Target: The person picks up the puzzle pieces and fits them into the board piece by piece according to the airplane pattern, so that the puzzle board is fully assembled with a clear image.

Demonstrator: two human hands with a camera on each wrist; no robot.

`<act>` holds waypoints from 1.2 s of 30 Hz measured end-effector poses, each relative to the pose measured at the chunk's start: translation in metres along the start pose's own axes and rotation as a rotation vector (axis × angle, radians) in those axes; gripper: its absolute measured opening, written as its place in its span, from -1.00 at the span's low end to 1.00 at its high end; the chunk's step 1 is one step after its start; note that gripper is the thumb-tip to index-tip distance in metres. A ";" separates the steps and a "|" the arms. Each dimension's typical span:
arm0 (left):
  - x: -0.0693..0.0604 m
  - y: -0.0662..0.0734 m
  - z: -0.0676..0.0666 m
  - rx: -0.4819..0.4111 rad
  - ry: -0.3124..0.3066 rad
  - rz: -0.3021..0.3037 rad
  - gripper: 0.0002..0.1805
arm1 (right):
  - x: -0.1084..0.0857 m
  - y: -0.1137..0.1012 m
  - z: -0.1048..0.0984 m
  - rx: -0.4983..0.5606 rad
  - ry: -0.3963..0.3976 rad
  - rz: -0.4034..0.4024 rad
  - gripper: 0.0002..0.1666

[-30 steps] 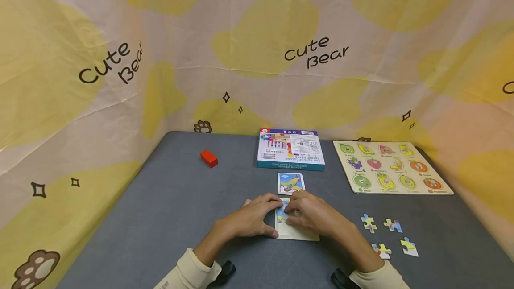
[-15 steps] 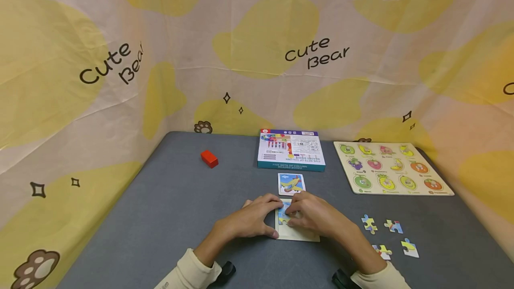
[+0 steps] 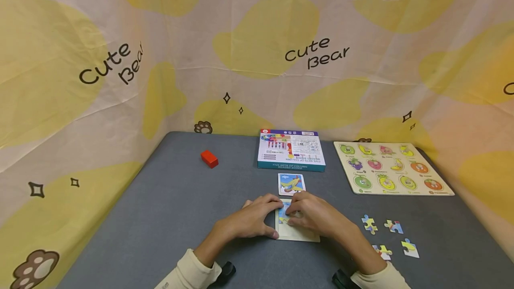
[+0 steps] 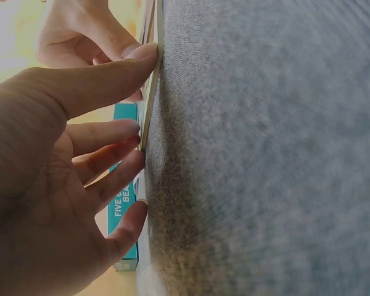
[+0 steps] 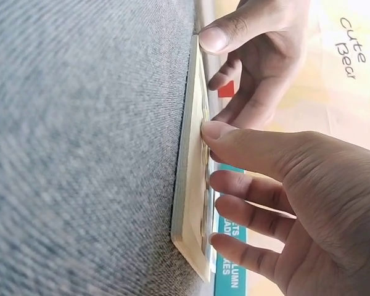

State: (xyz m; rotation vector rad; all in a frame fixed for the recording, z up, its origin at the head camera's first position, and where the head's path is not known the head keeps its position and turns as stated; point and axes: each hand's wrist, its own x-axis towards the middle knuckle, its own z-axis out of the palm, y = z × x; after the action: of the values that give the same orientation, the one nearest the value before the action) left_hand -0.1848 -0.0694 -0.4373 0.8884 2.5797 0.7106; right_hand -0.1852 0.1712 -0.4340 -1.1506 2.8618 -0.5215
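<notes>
A pale wooden puzzle board [image 3: 297, 234] lies flat on the grey table, with blue and yellow jigsaw pieces [image 3: 283, 216] in its upper left part. My left hand [image 3: 252, 218] rests along the board's left side, thumb at the near left corner, fingers fairly straight at the edge. Over the pieces my right hand [image 3: 315, 216] curls, its thumb and index finger on a jigsaw piece that they mostly cover. In the right wrist view the thumb [image 5: 217, 131] touches the top of the board. A picture card [image 3: 291, 184] with a yellow plane lies just beyond the board.
Several loose jigsaw pieces [image 3: 393, 226] lie to the right, one partly behind the right forearm. A boxed set [image 3: 291, 150] stands at the back, a fruit puzzle board [image 3: 391, 168] at the back right, and a red block [image 3: 209, 158] at the back left. Printed cloth hangs behind.
Both hands stay almost where they were; the right fingers shift only very slightly on the pieces. Board, card and loose pieces keep their places.
</notes>
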 end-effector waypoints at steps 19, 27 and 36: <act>0.000 0.002 -0.001 -0.006 0.016 0.020 -0.41 | 0.001 0.000 0.002 0.030 0.064 0.063 -0.76; 0.003 0.000 0.004 0.011 0.020 0.066 -0.42 | 0.001 0.000 0.003 0.040 0.058 0.088 -0.75; 0.003 -0.004 0.006 0.050 0.038 0.123 -0.41 | 0.000 0.002 0.001 0.076 0.045 0.081 -0.75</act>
State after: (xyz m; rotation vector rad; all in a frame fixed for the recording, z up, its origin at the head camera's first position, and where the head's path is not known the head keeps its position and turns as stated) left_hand -0.1868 -0.0682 -0.4450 1.0671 2.6043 0.7056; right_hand -0.1867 0.1724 -0.4360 -1.0200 2.8840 -0.6544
